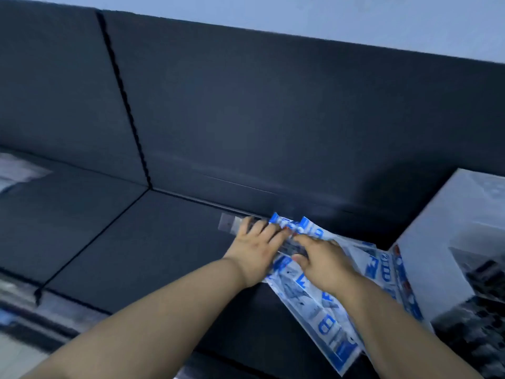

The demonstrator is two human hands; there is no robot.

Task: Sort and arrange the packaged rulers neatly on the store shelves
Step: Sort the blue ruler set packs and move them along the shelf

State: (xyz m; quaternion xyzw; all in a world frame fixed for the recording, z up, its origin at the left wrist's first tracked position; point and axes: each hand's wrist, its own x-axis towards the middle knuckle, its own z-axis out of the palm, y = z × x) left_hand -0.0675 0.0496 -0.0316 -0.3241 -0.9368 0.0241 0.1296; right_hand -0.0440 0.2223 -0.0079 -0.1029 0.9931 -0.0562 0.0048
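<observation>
Both hands lie on a fan of packaged rulers (314, 294) in blue-and-white wrappers, spread on the dark shelf (153, 242) at lower right of the frame. The left hand (257, 247) rests flat, fingers stretched over a clear ruler pack (228, 222) whose end juts out at centre. The right hand (325, 261) presses palm-down on the wrappers, fingers loosely spread, gripping nothing. A white box (437, 242) stands at far right, just beside the packs.
</observation>
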